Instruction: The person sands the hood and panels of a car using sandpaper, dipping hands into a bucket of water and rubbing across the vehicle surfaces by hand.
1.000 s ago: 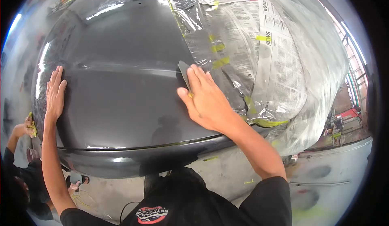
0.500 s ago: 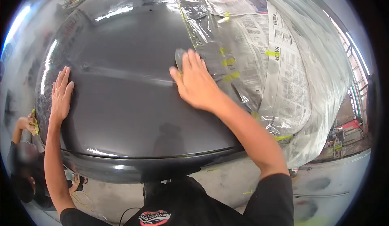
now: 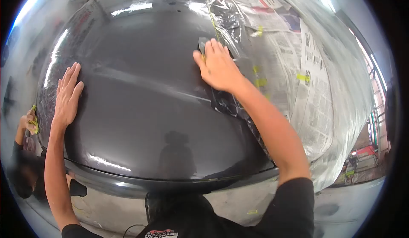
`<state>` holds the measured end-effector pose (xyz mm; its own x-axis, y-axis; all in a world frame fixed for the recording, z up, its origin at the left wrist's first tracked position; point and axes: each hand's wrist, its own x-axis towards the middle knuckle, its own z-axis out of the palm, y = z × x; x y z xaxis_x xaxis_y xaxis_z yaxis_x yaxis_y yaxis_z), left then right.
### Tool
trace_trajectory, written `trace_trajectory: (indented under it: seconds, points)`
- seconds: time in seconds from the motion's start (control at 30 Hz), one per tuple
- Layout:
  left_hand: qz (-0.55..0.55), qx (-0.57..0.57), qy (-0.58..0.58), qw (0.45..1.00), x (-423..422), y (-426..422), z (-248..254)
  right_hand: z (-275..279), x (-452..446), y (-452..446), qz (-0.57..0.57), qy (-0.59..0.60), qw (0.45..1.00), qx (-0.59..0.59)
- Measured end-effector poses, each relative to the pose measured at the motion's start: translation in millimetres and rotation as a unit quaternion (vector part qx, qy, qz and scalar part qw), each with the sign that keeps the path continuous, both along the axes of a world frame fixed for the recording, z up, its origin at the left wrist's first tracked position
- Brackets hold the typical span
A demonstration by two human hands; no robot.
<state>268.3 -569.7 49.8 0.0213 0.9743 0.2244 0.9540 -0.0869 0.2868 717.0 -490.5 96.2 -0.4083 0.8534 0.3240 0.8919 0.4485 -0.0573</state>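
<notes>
A glossy dark grey car body panel (image 3: 136, 123) spreads out before me. My left hand (image 3: 68, 95) lies flat near the panel's left side, its fingers stretched out and nothing held. Farther right, my right hand (image 3: 219, 67) presses on a thin grey pad (image 3: 202, 43), whose edge shows past the thumb and fingers; most of it is hidden underneath. That hand is beside the panel's border with a masked area of dark shiny film (image 3: 228, 14) and newspaper (image 3: 317, 76). A pale, dull streak (image 3: 170, 93) crosses the panel between my hands.
Clear plastic sheeting (image 3: 351, 97) drapes over the right side, with strips of yellow tape (image 3: 303, 77) on the newspaper. At lower left, another person's hand (image 3: 30, 122) holds a yellow-green cloth (image 3: 35, 125) against the car's side. The panel's near edge (image 3: 166, 180) lies before my torso.
My right hand has moved forward along the masking border with the grey pad. My left hand stays flat on the panel. The view has shifted slightly.
</notes>
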Motion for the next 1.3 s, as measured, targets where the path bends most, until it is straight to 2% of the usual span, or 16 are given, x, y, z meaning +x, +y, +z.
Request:
trace_trajectory:
  seconds: [0.1, 0.17, 0.3, 0.4, 0.43, 0.47, 0.53, 0.63, 0.67, 0.7, 0.8, 0.87, 1.03, 1.1, 1.17, 1.3]
  points:
    - [0.001, 0.005, -0.002, 1.0, -3, 0, 3, 7, -8, 100, -0.041, -0.007, 0.997, -0.064]
    - [-0.001, 0.011, -0.005, 1.0, -3, -2, 1, -4, 0, 101, -0.008, 0.004, 1.0, -0.021]
    - [0.0, 0.007, -0.009, 1.0, -3, -4, -1, -14, 8, 3, 0.015, -0.016, 1.0, 0.013]
    - [0.001, 0.002, -0.009, 1.0, 0, -1, 4, -13, -3, 6, -0.025, -0.041, 0.999, 0.005]
    - [-0.001, 0.002, -0.008, 1.0, 1, -2, 5, -19, -6, 40, -0.021, -0.017, 0.999, 0.044]
    - [0.001, -0.005, -0.007, 1.0, 1, -3, 4, -5, -6, 80, -0.012, -0.015, 0.999, -0.033]
    - [0.008, -0.007, -0.005, 1.0, 2, -3, 8, 4, -16, 153, -0.059, -0.023, 0.997, -0.051]
    - [0.005, 0.004, -0.009, 1.0, 0, -4, 5, -9, -9, 188, -0.057, -0.025, 0.998, -0.022]
    - [0.0, 0.004, -0.01, 1.0, -1, -4, 6, -16, -3, 188, -0.05, -0.014, 0.999, -0.008]
    - [0.001, 0.004, -0.008, 1.0, 0, -3, 6, -4, -3, 156, -0.033, -0.034, 0.997, -0.06]
    - [0.008, 0.001, -0.004, 1.0, 5, -4, 9, -25, 7, 55, 0.044, -0.038, 0.994, 0.094]
    - [0.013, 0.001, 0.0, 1.0, 9, -4, 11, -13, 1, 47, 0.032, -0.034, 0.998, 0.052]
    - [0.005, -0.002, -0.014, 1.0, 6, -4, 13, -12, -2, 226, -0.057, -0.042, 0.997, -0.032]
    - [0.0, -0.003, -0.009, 1.0, 6, -6, 14, -5, -8, 243, -0.052, -0.043, 0.997, -0.029]
    - [-0.002, -0.007, -0.004, 1.0, 7, -7, 13, -20, 6, 224, -0.033, -0.035, 0.998, -0.039]
    - [0.004, -0.001, 0.013, 1.0, 4, -4, 8, 4, -2, 44, 0.047, -0.091, 0.988, -0.118]
